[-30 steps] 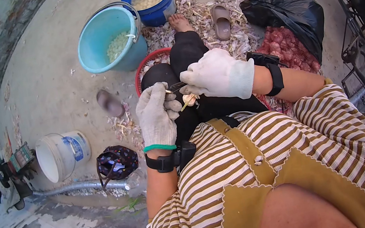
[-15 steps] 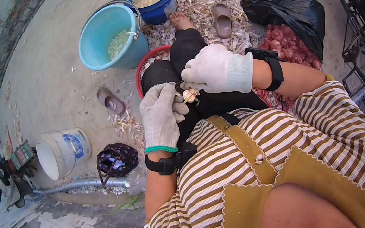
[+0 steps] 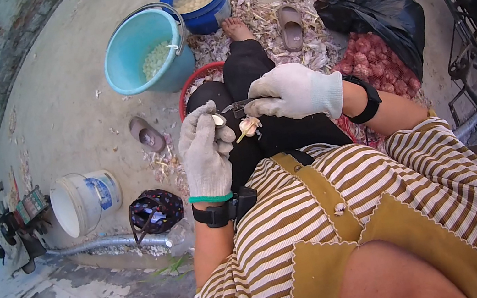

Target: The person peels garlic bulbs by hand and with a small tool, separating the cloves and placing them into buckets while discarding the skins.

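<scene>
My left hand (image 3: 206,151), in a greyish knit glove with a green cuff, pinches a pale garlic clove (image 3: 219,120) between thumb and fingers. Just right of it, my right hand (image 3: 292,91) in a whiter glove is closed round a small dark tool (image 3: 238,109), whose end points toward the left hand. A partly peeled garlic bulb (image 3: 249,125) with its stalk pointing down-left hangs under the right fingers, over the black trousers. A gap separates the two hands.
A light-blue bucket (image 3: 141,51) and a dark-blue bucket (image 3: 196,0) hold pale cloves. Beyond my lap are a red basin (image 3: 183,98), garlic skins (image 3: 314,52), slippers (image 3: 291,28), a red net sack of garlic (image 3: 378,64) and a black bag (image 3: 377,9). A white bucket (image 3: 73,204) lies left.
The hands have moved apart. A clove now shows clearly in the left fingers, while the dark tool is more exposed at the right hand, which has shifted right and slightly down.
</scene>
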Demonstrator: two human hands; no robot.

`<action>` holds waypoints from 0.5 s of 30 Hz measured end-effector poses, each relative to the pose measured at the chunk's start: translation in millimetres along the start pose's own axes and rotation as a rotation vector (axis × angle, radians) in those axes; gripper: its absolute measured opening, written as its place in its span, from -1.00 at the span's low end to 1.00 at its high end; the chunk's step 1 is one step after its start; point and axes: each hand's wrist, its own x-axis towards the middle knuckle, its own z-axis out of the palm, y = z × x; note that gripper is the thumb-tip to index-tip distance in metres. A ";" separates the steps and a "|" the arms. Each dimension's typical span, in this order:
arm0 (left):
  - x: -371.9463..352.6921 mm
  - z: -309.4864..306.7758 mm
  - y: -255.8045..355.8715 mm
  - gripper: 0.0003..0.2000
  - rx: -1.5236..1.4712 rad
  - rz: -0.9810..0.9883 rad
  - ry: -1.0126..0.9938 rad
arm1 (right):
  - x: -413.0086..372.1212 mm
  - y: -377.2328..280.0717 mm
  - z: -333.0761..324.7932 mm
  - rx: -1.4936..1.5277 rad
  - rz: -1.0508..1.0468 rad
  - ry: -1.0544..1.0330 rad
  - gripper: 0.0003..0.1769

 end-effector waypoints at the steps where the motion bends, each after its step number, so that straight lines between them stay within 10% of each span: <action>1: 0.1 0.0 -1.2 -0.81 -0.013 0.023 -0.016 | -1.3 -1.1 2.2 0.114 0.002 0.009 -0.55; 15: -0.8 12.8 -2.5 -0.84 0.087 0.085 0.093 | 0.6 -5.3 15.8 0.105 -0.101 0.100 -0.70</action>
